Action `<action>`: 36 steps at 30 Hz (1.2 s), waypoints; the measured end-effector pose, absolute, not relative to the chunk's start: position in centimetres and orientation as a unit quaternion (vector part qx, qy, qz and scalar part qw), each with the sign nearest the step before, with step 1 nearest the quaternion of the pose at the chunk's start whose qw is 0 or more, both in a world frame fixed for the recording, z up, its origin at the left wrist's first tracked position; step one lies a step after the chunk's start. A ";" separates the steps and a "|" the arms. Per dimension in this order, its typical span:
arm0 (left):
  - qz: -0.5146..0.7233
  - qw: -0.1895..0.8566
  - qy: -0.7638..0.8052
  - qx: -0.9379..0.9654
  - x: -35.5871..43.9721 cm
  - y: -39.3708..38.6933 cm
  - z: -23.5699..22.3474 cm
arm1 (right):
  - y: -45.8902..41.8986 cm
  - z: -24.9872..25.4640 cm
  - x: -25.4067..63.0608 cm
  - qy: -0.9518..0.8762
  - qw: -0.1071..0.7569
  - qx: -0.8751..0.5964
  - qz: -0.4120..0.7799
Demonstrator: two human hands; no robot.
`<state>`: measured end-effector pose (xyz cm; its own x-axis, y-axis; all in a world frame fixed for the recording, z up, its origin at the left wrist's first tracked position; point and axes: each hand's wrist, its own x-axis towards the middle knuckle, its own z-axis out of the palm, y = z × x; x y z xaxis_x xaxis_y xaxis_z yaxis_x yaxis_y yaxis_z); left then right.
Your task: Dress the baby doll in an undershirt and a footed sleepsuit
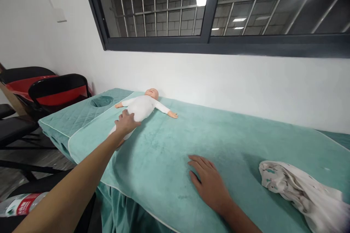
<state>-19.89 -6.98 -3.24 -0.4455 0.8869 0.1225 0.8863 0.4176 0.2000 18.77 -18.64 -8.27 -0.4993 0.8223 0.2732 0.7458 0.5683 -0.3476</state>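
Observation:
A baby doll (142, 106) in a white long-sleeved suit lies on its back on the green-covered bed (175, 142), arms spread and head toward the wall. My left hand (127, 122) is closed over the doll's lower body, thumb and fingers to either side; it partly hides the hips and legs. Palm down, my right hand (209, 182) rests on the cover with its fingers stretched out, holding nothing. To the right of that hand lies a crumpled white printed cloth (298, 189), cut off by the frame's edge.
Black-and-red folding chairs (62, 91) stand beyond the bed's left end, where the cover has a round face hole (101, 101). A labelled plastic bottle (23, 204) lies on a dark seat at lower left. Behind the bed is a white wall with a barred window (158, 3).

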 end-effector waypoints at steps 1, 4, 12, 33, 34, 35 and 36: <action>0.118 -0.001 0.840 0.529 -19.7 -7.1 -3.3 | -18.6 -8.3 18.8 -0.861 0.207 -0.455 0.093; 0.115 -0.005 0.835 0.538 -19.2 -7.2 -3.2 | -18.7 -8.2 18.8 -0.862 0.208 -0.452 0.095; 0.101 -0.005 0.837 0.538 -18.7 -7.5 -3.4 | -19.0 -7.7 18.8 -0.858 0.226 -0.448 0.106; 0.132 -0.072 0.697 0.701 -6.3 -12.8 -8.7 | -20.2 0.6 43.3 -0.723 0.026 -0.665 -0.187; 0.131 -0.056 0.692 0.707 -5.3 -13.1 -8.9 | -20.0 1.0 43.3 -0.710 0.030 -0.683 -0.167; 0.128 -0.042 0.684 0.717 -4.4 -13.3 -9.1 | -19.8 1.2 43.4 -0.699 0.034 -0.698 -0.151; 0.126 -0.028 0.675 0.727 -3.6 -13.6 -9.3 | -19.6 1.3 43.6 -0.689 0.040 -0.711 -0.138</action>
